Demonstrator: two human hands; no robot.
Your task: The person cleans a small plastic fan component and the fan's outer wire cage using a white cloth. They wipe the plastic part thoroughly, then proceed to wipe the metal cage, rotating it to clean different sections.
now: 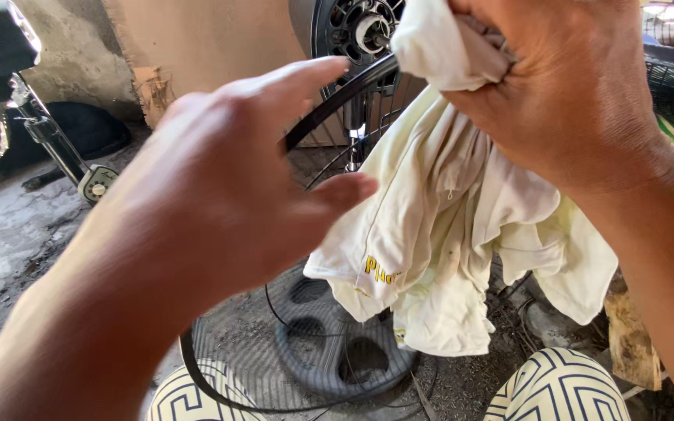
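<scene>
Nearest, two knees in patterned cream-and-navy cloth (559, 390) frame the bottom edge. Above them the left hand (220, 195) spreads open, fingers apart, at the black rim of a round wire fan guard (228, 366); whether it touches the rim cannot be told. To the right, the right hand (567, 86) is clenched on a bunched cream rag (438, 234), which hangs below the fist, draping over the guard's upper rim. Beyond, the fan's motor hub (364, 31) sits at the top, and another fan's stand (56, 144) stands far left
</scene>
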